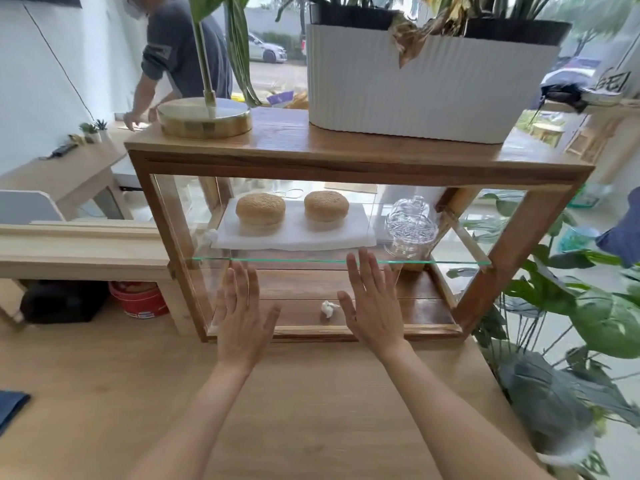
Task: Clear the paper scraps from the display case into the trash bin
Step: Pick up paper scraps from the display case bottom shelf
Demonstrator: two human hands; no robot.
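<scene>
Two hands, both mine, are raised flat in front of the display case (346,168), and neither holds anything.

Furthest left, under the pale bench, a red bucket (138,299) stands on the floor. It may be the trash bin, though I cannot tell from here. If it is, it is well apart from the case, so each scrap will need carrying over.

My left hand (242,320) comes next, palm forward, fingers spread and empty, in front of the case's lower left corner. Above it, a small white scrap (210,234) seems to cling at the left end of the glass shelf (311,260), just beside the white sheet (294,233). That sheet looks like a liner under the two buns (260,209), so I judge it should stay.

Between my hands, on the wooden floor of the case, lies the crumpled paper scrap (327,308). It sits near the front edge, just beside my right thumb, with nothing on it.

My right hand (374,306) is likewise open and empty, fingertips reaching up to the shelf's edge. I hold both palms flat because, I think, the front may be glazed; whether a pane is there I cannot tell.

Further right on the shelf stands a clear glass jar (410,230), best kept clear of my reach.
</scene>
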